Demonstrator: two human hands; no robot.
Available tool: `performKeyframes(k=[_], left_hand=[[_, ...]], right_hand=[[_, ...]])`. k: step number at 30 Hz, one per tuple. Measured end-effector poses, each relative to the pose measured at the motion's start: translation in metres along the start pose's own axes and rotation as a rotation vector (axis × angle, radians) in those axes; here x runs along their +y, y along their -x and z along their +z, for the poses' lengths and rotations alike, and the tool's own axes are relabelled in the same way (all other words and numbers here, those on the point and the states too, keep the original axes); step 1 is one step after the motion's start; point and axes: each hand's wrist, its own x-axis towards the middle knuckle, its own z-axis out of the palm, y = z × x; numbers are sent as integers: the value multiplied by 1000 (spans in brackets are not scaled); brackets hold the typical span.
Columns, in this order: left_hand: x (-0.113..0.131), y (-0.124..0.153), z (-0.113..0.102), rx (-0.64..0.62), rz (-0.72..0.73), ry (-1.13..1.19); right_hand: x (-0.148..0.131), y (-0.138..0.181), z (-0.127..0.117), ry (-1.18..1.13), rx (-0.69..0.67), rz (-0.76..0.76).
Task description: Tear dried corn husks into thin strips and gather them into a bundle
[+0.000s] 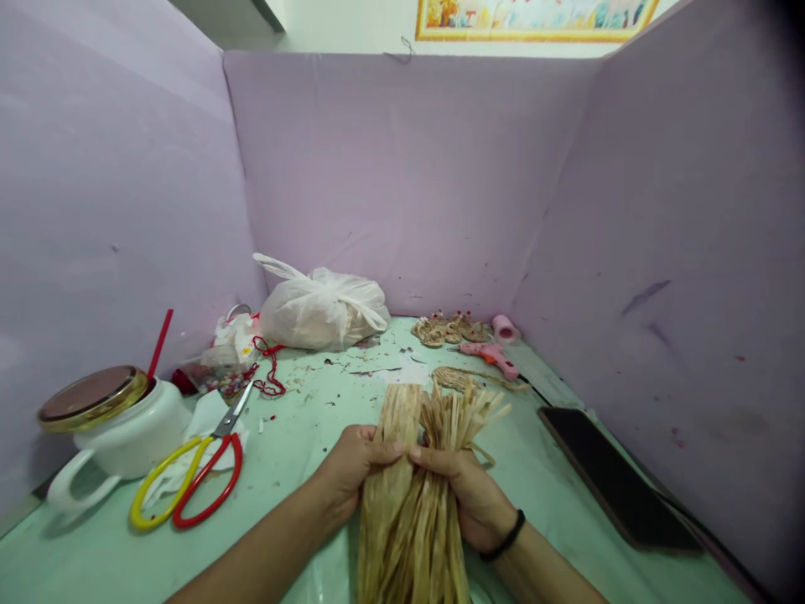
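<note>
My left hand (pixel 355 468) is closed around a flat, wide strip of dried tan plant fibre (pixel 401 411), its thumb lying across the front. Beside it, my right hand (pixel 469 491) grips a bundle of thin dried fibre strips (pixel 449 419), whose frayed ends fan out above the thumb. Both thumbs nearly meet in the middle. The lower lengths of strip and bundle hang down side by side past the bottom of the view. A black band (pixel 505 537) circles my right wrist.
Scissors (pixel 217 457) with yellow and red handles lie left, by a lidded white mug (pixel 142 428). At the back are a white plastic bag (pixel 324 310), woven pieces (pixel 446 329) and a pink glue gun (pixel 490 356). A black phone (pixel 620 478) lies right. Lilac panels (pixel 408 168) enclose the table.
</note>
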Motion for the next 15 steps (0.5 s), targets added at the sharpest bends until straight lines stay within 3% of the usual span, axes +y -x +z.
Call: performKeyframes(k=[4,10,15], left_hand=[[4,-2,-5,-92,-30,47],[4,0,-5,-135,-56,67],[7,0,-5,-113,-129,102]], right_hand=[[-2,-1,-2,-51,-63,44],[-3,-2,-5,-118,-181,125],[-4,-7,-13,-201,-195,224]])
